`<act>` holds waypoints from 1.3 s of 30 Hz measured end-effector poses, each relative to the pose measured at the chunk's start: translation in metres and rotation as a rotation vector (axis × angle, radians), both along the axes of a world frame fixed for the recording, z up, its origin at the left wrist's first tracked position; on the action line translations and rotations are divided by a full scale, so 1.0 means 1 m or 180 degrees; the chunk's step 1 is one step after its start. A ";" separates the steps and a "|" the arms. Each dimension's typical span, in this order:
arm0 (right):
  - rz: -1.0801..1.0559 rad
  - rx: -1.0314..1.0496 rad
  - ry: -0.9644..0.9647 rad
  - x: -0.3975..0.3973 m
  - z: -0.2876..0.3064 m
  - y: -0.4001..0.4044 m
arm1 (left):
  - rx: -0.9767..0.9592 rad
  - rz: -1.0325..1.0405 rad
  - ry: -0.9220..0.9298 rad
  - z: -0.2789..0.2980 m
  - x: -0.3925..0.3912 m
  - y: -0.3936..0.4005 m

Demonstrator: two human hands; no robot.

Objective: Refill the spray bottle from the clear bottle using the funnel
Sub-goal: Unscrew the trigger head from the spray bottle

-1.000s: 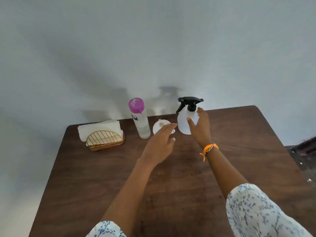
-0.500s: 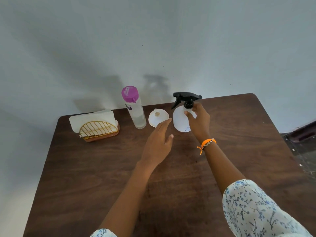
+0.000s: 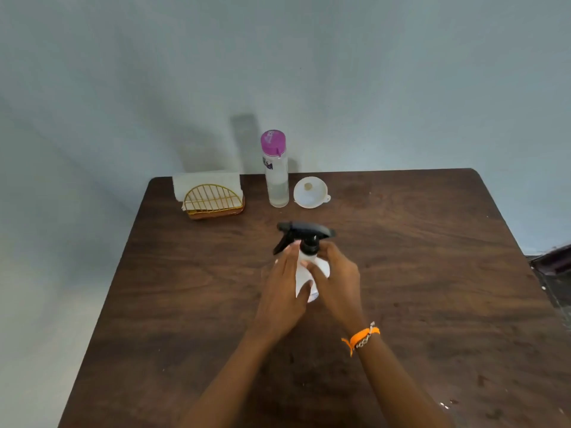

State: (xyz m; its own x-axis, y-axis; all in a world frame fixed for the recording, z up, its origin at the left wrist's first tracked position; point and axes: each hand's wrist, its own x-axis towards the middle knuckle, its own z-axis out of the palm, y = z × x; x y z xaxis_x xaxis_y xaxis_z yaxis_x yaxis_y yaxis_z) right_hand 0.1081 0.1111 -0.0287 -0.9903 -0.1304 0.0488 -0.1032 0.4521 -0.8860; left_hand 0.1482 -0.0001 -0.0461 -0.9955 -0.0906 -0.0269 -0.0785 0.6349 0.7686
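Dark wooden surface (image 3: 401,273): at its middle the spray bottle (image 3: 304,274), seemingly light, smooth plastic, is gripped by the left hand (image 3: 285,288) while the collar is pinched by the right hand (image 3: 338,279), best held there

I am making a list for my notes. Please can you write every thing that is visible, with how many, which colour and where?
spray bottle: 1, white with black trigger head, mid-table, between both hands
clear bottle: 1, clear with pink cap, upright at the far edge
funnel: 1, white, right of the clear bottle
napkin holder: 1, gold wire, far left, holding white napkins
table: 1, dark brown wood
wristband: 1, orange, on the right wrist
left hand: 1, on the spray bottle's body
right hand: 1, gripping it near the neck
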 end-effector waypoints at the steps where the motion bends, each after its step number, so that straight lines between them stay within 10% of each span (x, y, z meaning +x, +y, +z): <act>1: 0.0084 0.0063 0.0000 0.010 -0.002 -0.002 | 0.0060 0.0123 -0.0184 -0.003 0.007 -0.001; 39: 0.0331 0.0038 -0.0003 0.048 -0.013 0.010 | 0.1146 0.0117 -0.0396 -0.029 0.048 -0.009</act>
State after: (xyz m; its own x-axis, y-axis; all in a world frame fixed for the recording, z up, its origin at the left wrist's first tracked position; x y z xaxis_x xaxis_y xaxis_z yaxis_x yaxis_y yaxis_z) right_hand 0.1566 0.1211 -0.0416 -0.9714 -0.2332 0.0458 -0.1494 0.4495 -0.8807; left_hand 0.1963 -0.0095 -0.0750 -0.9789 -0.0888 -0.1839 -0.2029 0.3209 0.9251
